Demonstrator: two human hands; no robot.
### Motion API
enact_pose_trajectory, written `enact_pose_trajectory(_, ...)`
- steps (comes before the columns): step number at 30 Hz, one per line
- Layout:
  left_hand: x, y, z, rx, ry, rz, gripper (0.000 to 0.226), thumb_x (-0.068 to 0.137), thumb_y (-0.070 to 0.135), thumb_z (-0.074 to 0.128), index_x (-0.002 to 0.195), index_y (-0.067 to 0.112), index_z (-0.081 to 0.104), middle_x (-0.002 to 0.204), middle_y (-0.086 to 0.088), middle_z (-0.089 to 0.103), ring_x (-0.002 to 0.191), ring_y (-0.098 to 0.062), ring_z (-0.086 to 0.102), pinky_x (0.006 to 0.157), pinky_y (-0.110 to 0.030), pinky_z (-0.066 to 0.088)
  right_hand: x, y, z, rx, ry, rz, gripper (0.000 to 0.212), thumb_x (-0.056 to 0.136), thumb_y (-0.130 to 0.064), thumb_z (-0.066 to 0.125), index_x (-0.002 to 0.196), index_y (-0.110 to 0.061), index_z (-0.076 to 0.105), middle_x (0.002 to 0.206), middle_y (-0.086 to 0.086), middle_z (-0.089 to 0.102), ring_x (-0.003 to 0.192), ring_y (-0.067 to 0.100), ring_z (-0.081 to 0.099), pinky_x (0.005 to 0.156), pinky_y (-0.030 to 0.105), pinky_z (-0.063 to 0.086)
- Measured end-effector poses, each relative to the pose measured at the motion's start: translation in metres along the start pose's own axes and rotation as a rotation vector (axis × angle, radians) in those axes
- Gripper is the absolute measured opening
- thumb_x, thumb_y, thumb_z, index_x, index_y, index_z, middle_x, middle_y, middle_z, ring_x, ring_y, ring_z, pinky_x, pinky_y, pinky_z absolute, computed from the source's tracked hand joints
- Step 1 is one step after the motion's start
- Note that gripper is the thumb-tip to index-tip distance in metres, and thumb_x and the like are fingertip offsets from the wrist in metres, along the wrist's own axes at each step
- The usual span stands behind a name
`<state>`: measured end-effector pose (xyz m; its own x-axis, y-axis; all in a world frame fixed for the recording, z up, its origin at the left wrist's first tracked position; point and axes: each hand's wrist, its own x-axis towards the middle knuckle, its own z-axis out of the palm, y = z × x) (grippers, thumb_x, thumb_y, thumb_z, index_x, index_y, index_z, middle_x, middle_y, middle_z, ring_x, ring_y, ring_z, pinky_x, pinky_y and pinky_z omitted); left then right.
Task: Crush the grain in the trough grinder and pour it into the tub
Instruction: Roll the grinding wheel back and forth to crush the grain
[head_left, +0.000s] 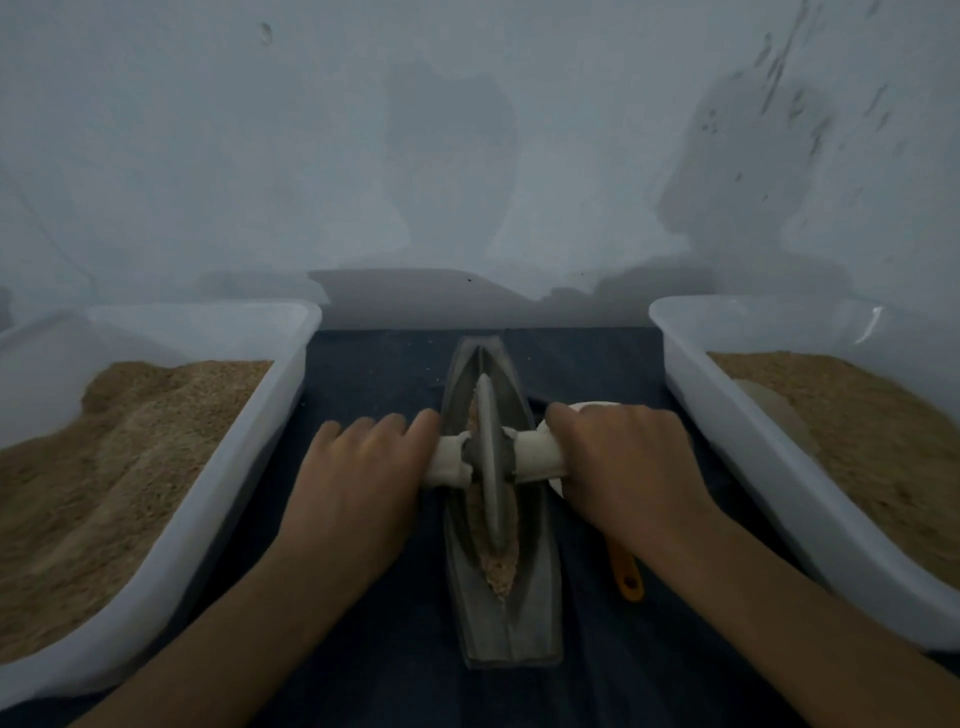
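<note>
Gripping the white axle either side of the grinding wheel (491, 457), the left hand (358, 467) and right hand (618, 462) hide its ends. Below the wheel, the trough grinder (501, 613) runs lengthwise away from the person, grain (501, 571) along its groove. An orange-handled scoop (626, 574) beside the trough is mostly covered. Tubs (249, 447) (727, 431) flank it, edges cut off

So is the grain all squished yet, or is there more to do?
Not yet. Both tubs, the left tub and the right tub, already hold grain, though which is crushed is unclear. In hand: the left hand and right hand grip the wheel handles, rolling it over grain in the trough. Left: finishing the crushing, then pouring it into a tub.
</note>
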<state>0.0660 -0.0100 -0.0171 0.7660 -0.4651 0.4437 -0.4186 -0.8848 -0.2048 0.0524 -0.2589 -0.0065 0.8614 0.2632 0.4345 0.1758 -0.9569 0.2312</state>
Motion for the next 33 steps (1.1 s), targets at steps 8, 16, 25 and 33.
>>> enact_pose_trajectory(8,0.081,-0.014,0.029,-0.015,-0.024,-0.186,0.013,0.091,0.031,0.061,0.096,0.024,0.052,0.086,-0.003,0.066,0.078,-0.03,0.066,0.059,-0.035,0.032,0.078,0.01,0.021,0.021,-0.054,0.092,0.021,0.082,-0.039,0.072,0.098,-0.028,0.061,0.086,0.001,0.062,0.077,0.025,0.057,0.066,0.035,0.031)
enact_pose_trajectory(16,0.02,0.001,0.006,-0.075,0.062,-0.066,0.028,0.076,0.02,0.075,0.094,0.02,0.053,0.08,-0.002,0.061,0.07,-0.029,0.059,0.064,-0.036,0.035,0.02,-0.002,0.012,-0.031,0.093,0.049,0.026,0.073,-0.025,0.08,0.086,-0.025,0.057,0.067,-0.002,0.059,0.054,0.019,0.053,0.048,0.027,0.032)
enact_pose_trajectory(25,0.009,0.004,0.002,0.013,0.03,-0.055,0.033,0.076,0.017,0.074,0.102,0.021,0.054,0.083,0.0,0.059,0.072,-0.027,0.057,0.066,-0.037,0.035,0.004,0.001,0.01,0.016,0.09,0.031,0.024,0.071,-0.023,0.079,0.083,-0.023,0.058,0.063,-0.003,0.058,0.05,0.018,0.048,0.045,0.026,0.035)
enact_pose_trajectory(33,0.073,-0.015,0.04,0.008,0.073,-0.192,0.029,0.088,0.032,0.066,0.089,0.026,0.038,0.075,0.002,0.063,0.066,-0.024,0.063,0.058,-0.033,0.027,0.077,0.012,0.021,-0.071,0.016,-0.013,0.054,0.067,-0.04,0.086,0.08,-0.03,0.034,0.057,-0.01,0.022,0.05,0.016,0.022,0.052,0.027,0.012)
